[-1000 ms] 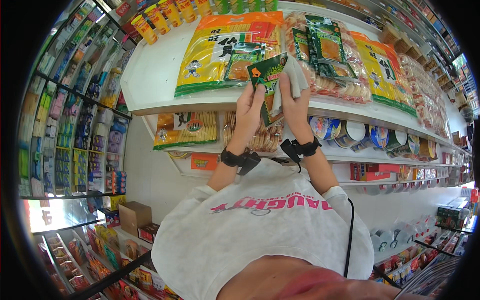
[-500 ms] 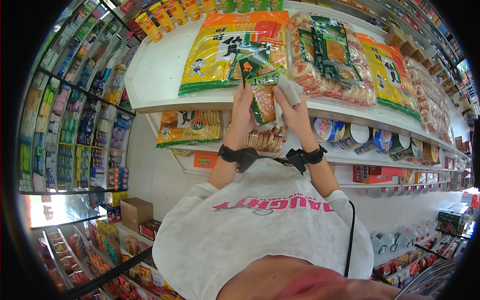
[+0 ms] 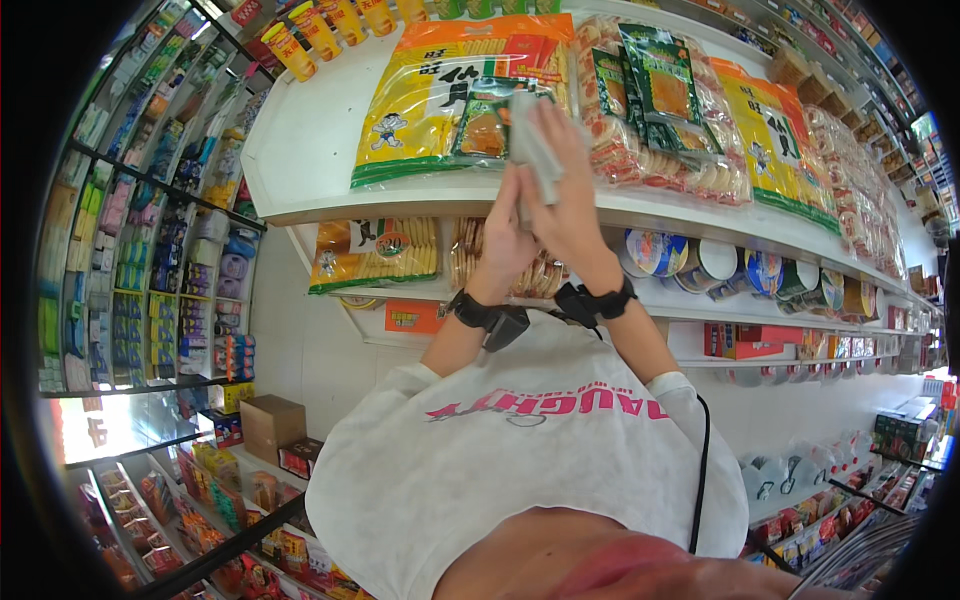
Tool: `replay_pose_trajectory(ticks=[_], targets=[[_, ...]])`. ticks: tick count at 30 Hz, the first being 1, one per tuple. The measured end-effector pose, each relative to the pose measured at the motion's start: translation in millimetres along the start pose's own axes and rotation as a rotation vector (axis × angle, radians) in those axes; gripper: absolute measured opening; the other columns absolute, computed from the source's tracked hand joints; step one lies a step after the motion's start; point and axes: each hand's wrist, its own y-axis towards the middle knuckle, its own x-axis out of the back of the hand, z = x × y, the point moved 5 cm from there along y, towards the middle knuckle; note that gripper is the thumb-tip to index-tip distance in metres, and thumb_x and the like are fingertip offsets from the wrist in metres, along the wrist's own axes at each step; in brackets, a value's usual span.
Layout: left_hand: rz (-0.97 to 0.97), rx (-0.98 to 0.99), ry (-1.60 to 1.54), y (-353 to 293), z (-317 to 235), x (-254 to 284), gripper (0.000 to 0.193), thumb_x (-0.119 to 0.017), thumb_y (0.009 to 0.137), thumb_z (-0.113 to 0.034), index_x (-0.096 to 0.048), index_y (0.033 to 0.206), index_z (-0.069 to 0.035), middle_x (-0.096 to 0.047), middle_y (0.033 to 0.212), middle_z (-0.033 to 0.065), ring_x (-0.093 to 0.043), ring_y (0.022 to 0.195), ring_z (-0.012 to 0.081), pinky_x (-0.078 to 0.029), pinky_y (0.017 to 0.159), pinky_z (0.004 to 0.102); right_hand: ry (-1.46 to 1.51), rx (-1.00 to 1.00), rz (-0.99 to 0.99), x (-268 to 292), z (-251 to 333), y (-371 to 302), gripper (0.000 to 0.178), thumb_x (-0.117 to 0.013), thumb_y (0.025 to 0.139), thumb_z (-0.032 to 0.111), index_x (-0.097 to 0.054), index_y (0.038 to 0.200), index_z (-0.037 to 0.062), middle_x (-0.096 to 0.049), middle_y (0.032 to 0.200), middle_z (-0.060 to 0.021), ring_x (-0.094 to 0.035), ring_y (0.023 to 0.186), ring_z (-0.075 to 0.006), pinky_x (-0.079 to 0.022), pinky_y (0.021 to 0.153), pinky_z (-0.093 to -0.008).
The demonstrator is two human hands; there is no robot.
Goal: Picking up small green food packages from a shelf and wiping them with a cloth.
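Observation:
Above the front edge of the white shelf, my hands are close together. A pale grey cloth (image 3: 536, 140) is in my right hand (image 3: 572, 200), blurred by motion and pressed flat under its fingers. My left hand (image 3: 507, 238) is closed just left of it, at the lower end of the green snack packet, which the cloth and my hands now almost wholly hide. Beyond them, another green snack packet (image 3: 482, 135) lies on a large yellow and orange bag of rice crackers (image 3: 415, 110).
To the right, several green packets (image 3: 662, 85) lie on clear bags of round crackers (image 3: 690, 175), beside another yellow bag (image 3: 765, 150). Yellow canisters (image 3: 315, 30) stand at the back left. The shelf's front edge (image 3: 400, 207) runs below my hands; tubs (image 3: 655, 257) fill the tier beneath.
My right hand has brought the cloth from the packet's right side up and over its face, covering it. My left hand has turned slightly and moved a little right and down.

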Motion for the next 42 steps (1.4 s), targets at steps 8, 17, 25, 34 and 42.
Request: replay_pose_trajectory(ticks=[8,17,25,34,42], targets=[[-0.197,-0.274,-0.014,11.9,-73.5,39.6,0.046,-0.044,0.105,-0.045,-0.058,0.123,-0.004,-0.065,0.118,0.0108,-0.063,0.111,0.0219,-0.049,0.099,0.0366,0.074,0.15,0.425,-43.2,32.0,-28.3,0.045,-0.058,0.097,0.017,-0.055,0.14,0.008,-0.043,0.153,-0.0131,-0.034,0.144,-0.0373,-0.023,0.12,-0.0507],[-0.105,-0.751,1.447,-10.5,-71.4,13.8,0.042,-0.057,0.101,-0.033,-0.055,0.129,-0.001,-0.056,0.129,0.0147,-0.057,0.122,0.0281,-0.048,0.101,0.0423,0.324,-0.507,0.12,-24.5,-20.5,-6.1,0.041,-0.058,0.1,0.025,-0.056,0.134,0.0005,-0.055,0.137,-0.0186,-0.056,0.122,-0.0288,-0.047,0.101,-0.0394],[-0.134,-0.289,0.586,18.5,-54.4,14.2,0.035,-0.063,0.101,-0.025,-0.057,0.126,0.0,-0.069,0.111,0.0077,-0.067,0.095,0.0136,-0.055,0.08,0.0296,0.487,-0.588,0.042,-5.3,-45.1,-29.0,0.034,-0.066,0.098,0.024,-0.063,0.115,-0.0042,-0.069,0.097,-0.0059,-0.062,0.087,-0.0106,-0.05,0.076,-0.0274],[0.158,-0.181,1.096,18.7,-44.7,13.2,0.032,-0.073,0.092,-0.02,-0.065,0.113,0.003,-0.073,0.1,0.011,-0.067,0.088,0.014,-0.053,0.081,0.0304,0.61,-0.727,-0.302,35.7,-71.6,-23.7,0.04,-0.068,0.097,0.024,-0.06,0.126,-0.0015,-0.067,0.114,-0.0051,-0.062,0.099,-0.0114,-0.05,0.084,-0.0272],[0.53,-0.053,1.204,7.0,-38.3,9.6,0.036,-0.073,0.091,-0.021,-0.065,0.118,0.001,-0.073,0.101,0.0156,-0.065,0.083,0.0167,-0.052,0.08,0.0328,0.521,-0.671,-0.446,60.6,-75.3,-19.6,0.041,-0.067,0.098,0.027,-0.059,0.127,-0.0015,-0.066,0.115,-0.0048,-0.061,0.103,-0.0123,-0.05,0.085,-0.0281]])
